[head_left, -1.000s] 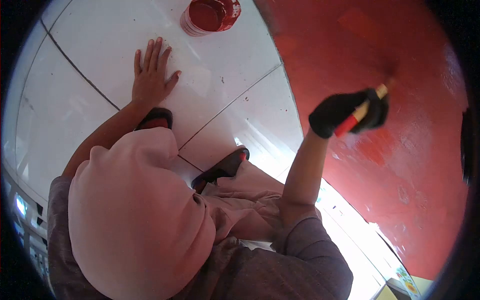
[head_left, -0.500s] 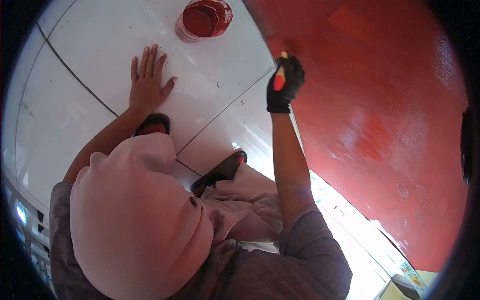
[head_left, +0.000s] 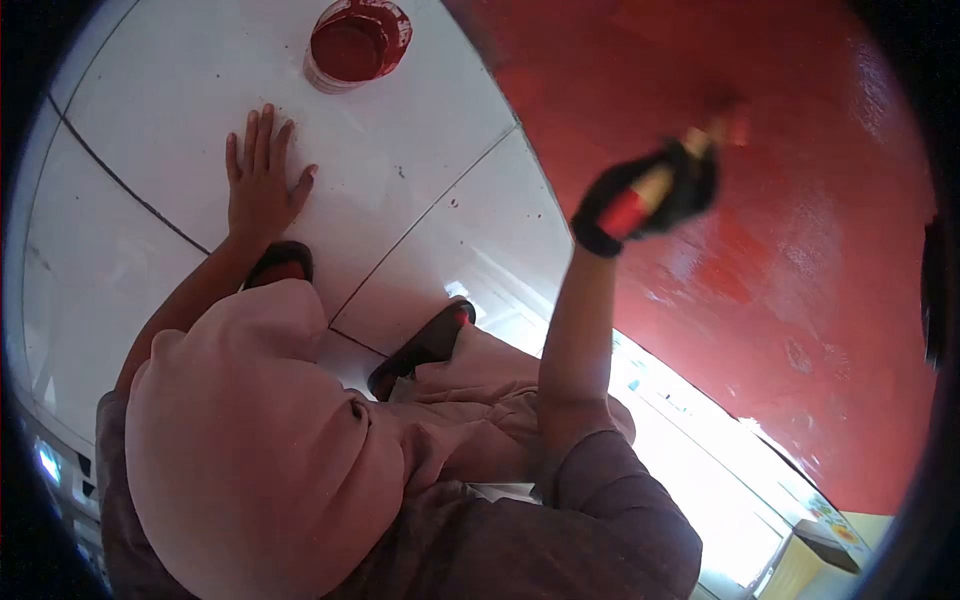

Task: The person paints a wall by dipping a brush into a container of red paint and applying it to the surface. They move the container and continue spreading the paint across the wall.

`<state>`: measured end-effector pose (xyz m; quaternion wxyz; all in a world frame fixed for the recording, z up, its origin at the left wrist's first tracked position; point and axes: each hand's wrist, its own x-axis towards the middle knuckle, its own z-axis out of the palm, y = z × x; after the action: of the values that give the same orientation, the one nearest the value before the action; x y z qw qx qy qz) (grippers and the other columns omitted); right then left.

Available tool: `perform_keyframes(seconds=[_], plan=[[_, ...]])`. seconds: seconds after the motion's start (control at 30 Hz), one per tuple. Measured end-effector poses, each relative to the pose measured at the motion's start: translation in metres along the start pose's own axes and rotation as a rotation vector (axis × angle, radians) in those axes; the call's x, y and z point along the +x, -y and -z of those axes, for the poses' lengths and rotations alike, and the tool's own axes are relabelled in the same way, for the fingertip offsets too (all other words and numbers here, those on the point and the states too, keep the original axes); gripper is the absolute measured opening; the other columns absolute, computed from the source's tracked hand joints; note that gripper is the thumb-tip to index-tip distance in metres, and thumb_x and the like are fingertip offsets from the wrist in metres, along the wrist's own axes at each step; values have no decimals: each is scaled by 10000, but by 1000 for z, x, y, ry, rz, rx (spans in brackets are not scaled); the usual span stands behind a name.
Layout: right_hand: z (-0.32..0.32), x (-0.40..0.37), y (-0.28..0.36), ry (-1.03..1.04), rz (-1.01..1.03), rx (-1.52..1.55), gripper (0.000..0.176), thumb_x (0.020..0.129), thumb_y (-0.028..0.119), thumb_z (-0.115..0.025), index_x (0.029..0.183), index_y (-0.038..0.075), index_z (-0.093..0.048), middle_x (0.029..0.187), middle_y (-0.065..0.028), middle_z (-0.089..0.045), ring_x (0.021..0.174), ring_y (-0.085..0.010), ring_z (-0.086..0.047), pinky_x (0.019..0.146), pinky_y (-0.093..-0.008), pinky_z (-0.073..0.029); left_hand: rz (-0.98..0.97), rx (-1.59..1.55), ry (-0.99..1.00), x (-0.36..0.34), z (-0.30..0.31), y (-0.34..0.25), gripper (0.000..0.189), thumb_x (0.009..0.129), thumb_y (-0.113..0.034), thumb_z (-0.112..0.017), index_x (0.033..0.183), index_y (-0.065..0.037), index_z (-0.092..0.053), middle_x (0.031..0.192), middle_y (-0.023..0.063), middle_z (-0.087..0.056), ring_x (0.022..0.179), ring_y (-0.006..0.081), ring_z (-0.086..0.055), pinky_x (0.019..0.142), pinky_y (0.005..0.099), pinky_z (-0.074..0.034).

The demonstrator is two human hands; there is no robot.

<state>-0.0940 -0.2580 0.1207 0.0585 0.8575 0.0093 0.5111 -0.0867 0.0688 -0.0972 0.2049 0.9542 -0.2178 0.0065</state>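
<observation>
My right hand (head_left: pixel 685 190), in a black glove (head_left: pixel 598 236), is curled closed around the handle of a paintbrush (head_left: pixel 655 186), out in front of the red surface (head_left: pixel 640 80). The brush lies slantwise across my grip: its red butt end sits back over the palm near my wrist, the pale wooden part runs up between my fingers and thumb, and the head sticks out past my fingertips, away from me and toward the right. Brush and glove are both blurred, so I cannot tell whether the bristles are touching the red. My left hand (head_left: pixel 262 190) is bare and holds nothing; it is pressed palm down on the white tiled floor (head_left: pixel 420 130), fingers spread a little and pointing away from me, thumb out to the side. The bucket (head_left: pixel 321 76), red inside with paint smeared up to its rim, stands upright on the same tiles, just beyond my left fingertips and slightly to their right, apart from them. From my right hand it is well off to the left, across the edge where the white tiles meet the red. One dark sandal (head_left: pixel 280 262) shows just behind my left wrist.
</observation>
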Motion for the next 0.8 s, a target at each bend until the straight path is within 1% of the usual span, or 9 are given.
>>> perform_keyframes(seconds=[0.03,0.1,0.2,0.33,0.5,0.57,0.73,0.77,0.8], plan=[[-4,-17,2,-8,2,-2,90,806,-6,-653,858,62,-683,1089,-118,-599,1066,-296,-554,907,-402,-433,-3,0,-8,0,1,0,642,910,-441,-524,1415,-70,-384,1556,157,-234,1457,308,-183,1159,533,-101],[-13,-45,9,276,-26,-67,123,777,20,-690,841,121,-718,1091,-98,-614,1052,-290,-567,884,-393,-438,4,-15,-9,0,0,1,643,908,-436,-526,1418,-73,-380,1555,159,-234,1457,309,-181,1161,530,-96],[-19,-63,33,282,-113,28,151,754,33,-712,829,162,-733,1080,-93,-631,1026,-285,-577,863,-393,-443,6,-23,5,0,3,0,646,918,-409,-544,1421,-51,-356,1559,158,-223,1457,320,-169,1164,526,-88],[-36,-44,44,363,-180,230,178,763,13,-697,897,126,-728,1071,-105,-647,1001,-295,-589,853,-394,-452,-12,-39,-10,1,6,-2,649,916,-399,-550,1422,-46,-349,1558,162,-218,1458,322,-163,1165,527,-85],[-55,-6,37,300,-222,335,190,769,-4,-679,938,79,-705,1056,-131,-657,984,-321,-602,866,-398,-456,18,-21,17,2,6,-2,641,892,-398,-561,1396,-35,-403,1556,158,-225,1459,306,-167,1164,526,-104],[-49,18,28,153,-191,367,169,768,-18,-670,919,56,-691,1047,-149,-659,988,-328,-602,872,-395,-459,14,-27,-4,1,5,-1,640,891,-393,-564,1397,-36,-401,1556,160,-226,1459,307,-167,1165,527,-103],[-2,89,-3,-59,-22,291,185,876,-8,-612,1051,52,-611,1054,-105,-630,1016,-250,-592,917,-377,-459,4,-41,-23,3,4,-2,641,889,-383,-569,1402,-39,-394,1552,168,-229,1458,311,-168,1165,531,-101],[11,103,-4,-71,23,138,186,902,26,-596,1085,58,-586,1057,-98,-622,1017,-246,-585,918,-372,-453,6,-35,-13,3,4,-2,643,890,-383,-569,1404,-41,-390,1553,169,-228,1459,310,-166,1165,531,-101],[18,112,0,-126,-13,249,171,902,38,-596,1072,56,-593,1053,-99,-621,1021,-249,-583,927,-377,-448,9,-28,-5,3,3,-2,644,891,-383,-568,1406,-42,-386,1553,171,-227,1460,309,-164,1165,532,-100]])
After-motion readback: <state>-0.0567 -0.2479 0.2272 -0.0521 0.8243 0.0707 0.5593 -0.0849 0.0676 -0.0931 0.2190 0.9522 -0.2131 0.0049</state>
